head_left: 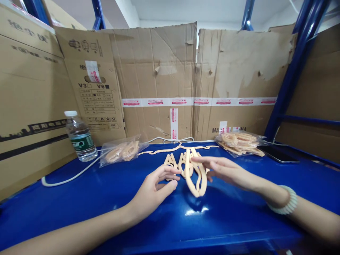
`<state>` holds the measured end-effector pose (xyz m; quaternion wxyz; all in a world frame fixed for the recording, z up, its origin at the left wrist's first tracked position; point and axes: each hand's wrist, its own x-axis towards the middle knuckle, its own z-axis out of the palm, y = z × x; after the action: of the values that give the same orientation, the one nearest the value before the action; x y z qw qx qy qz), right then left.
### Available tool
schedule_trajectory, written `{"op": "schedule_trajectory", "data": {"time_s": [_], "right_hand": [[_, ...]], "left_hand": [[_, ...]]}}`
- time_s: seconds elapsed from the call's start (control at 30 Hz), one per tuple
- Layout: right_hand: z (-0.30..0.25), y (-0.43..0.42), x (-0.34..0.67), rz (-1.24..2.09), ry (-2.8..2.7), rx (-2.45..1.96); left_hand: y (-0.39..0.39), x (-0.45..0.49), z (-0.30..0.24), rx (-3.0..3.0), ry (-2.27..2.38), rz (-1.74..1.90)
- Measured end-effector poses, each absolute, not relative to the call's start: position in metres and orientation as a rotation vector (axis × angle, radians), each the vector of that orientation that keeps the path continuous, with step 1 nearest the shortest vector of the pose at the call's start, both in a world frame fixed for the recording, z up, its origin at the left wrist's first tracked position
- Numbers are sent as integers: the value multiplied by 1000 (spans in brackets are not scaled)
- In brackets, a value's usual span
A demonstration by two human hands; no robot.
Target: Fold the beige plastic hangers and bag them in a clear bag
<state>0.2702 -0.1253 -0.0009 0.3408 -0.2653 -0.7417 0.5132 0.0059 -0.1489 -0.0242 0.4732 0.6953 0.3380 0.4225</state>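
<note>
A folded cream-coloured clothes hanger (189, 177) is held up over the blue table, its bent end pointing down toward me. My right hand (223, 170) grips it from the right, the fingers against its upper part and partly hidden behind it. Just left of the hanger, my left hand (160, 186) is held with curved fingers and the thumb apart, nothing in it. Behind both hands, more folded hangers (170, 161) lie on the table, partly covered by the held one. Farther back lies an unfolded hanger (166, 150) stretched out sideways.
A clear bag of hangers (122, 150) lies at the left, beside a water bottle (81, 140). Another bagged stack (239, 141) and a dark phone (277, 154) are at the right. A white cable (71, 179) crosses the blue table (106, 205). Cardboard sheets (159, 78) stand behind.
</note>
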Motion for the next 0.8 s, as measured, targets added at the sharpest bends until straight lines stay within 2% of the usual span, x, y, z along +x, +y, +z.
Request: {"op": "schedule_trajectory", "data": {"time_s": [0.17, 0.3, 0.43, 0.6, 0.73, 0.8], "right_hand": [[1, -85, 318, 1111, -1756, -997], [-9, -64, 336, 856, -1866, -1320], [-15, -62, 328, 521, -2152, -1249], [-17, -62, 327, 358, -2370, -1266], [-8, -72, 315, 140, -2304, -1355], [3, -88, 288, 145, -2204, -1261]], "left_hand": [[-147, 3, -22, 1704, 901, 1033], [-146, 2, -22, 1673, 900, 1061], [-146, 2, -22, 1707, 903, 1059], [-152, 0, -22, 1857, 873, 1022], [-164, 4, -17, 2119, 808, 978], [-173, 15, -14, 2266, 709, 922]]}}
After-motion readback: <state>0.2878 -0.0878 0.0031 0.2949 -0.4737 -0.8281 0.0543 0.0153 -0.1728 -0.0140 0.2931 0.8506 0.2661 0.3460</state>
